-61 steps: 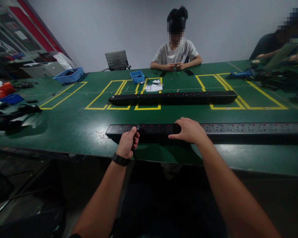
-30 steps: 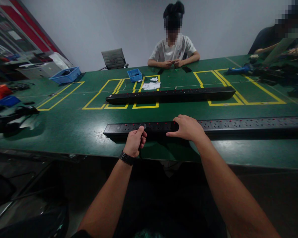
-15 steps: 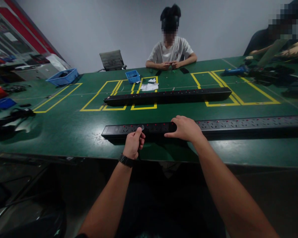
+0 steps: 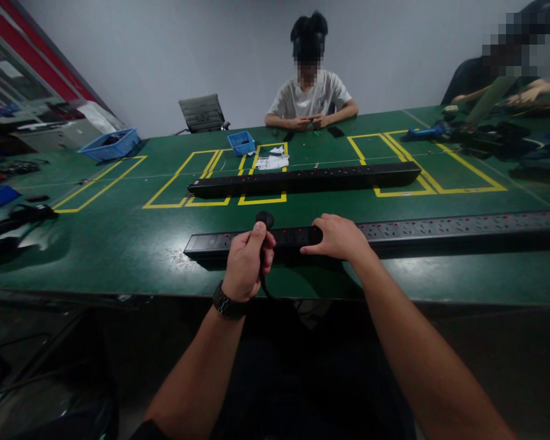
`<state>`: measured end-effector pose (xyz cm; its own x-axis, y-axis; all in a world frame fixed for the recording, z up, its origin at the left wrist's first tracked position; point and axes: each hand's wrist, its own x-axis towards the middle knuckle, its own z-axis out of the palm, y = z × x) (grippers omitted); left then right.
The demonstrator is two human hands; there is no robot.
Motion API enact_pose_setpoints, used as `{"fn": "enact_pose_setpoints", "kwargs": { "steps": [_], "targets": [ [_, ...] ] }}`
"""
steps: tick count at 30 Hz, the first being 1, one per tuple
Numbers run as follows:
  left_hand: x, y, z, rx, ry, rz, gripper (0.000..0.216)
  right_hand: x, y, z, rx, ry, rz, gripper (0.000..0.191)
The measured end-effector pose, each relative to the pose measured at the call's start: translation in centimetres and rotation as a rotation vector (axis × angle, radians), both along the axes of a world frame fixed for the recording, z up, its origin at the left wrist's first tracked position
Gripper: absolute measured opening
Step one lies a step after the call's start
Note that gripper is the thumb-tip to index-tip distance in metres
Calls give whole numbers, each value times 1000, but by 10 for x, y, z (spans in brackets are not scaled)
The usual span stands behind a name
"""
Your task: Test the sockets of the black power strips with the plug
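A long black power strip [image 4: 407, 228] with rows of sockets and small red lights lies along the near side of the table. My left hand [image 4: 247, 256] is closed on a black plug [image 4: 264, 219], raised just above the strip near its left end. Below that hand hangs a dark cable [image 4: 264, 286]. Thumb and fingers of my right hand [image 4: 337, 237] are wrapped across the strip's width, to the right of the plug. The plug's pins cannot be made out.
A second black power strip [image 4: 302, 181] lies farther back on the green table [image 4: 119, 244]. Blue bins [image 4: 241, 143], white papers [image 4: 271, 162] and yellow tape outlines are around it. Across the table sits a person [image 4: 308, 98]; another is at far right. Dark gear [image 4: 21, 226] lies at left.
My left hand has lifted the plug up off the power strip, and the cable now shows beneath it. My right hand keeps its grip on the strip. The view has shifted slightly.
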<state>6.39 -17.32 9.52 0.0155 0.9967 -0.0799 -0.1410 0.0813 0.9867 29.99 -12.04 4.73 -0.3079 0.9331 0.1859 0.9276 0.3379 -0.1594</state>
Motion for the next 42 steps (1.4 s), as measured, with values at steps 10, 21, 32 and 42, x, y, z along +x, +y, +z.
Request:
{"fn": "enact_pose_setpoints", "kwargs": {
  "steps": [10, 21, 32, 42],
  "targets": [
    [15, 12, -72, -166, 16, 91, 51, 1, 0, -2, 10, 14, 17, 66],
    [12, 18, -72, -205, 75, 97, 50, 1, 1, -3, 20, -1, 20, 64],
    [10, 23, -72, -226, 67, 89, 49, 0, 0, -4, 30, -20, 11, 67],
    [-23, 30, -59, 19, 679, -81, 63, 1, -4, -3, 42, 13, 60, 73]
  ]
}}
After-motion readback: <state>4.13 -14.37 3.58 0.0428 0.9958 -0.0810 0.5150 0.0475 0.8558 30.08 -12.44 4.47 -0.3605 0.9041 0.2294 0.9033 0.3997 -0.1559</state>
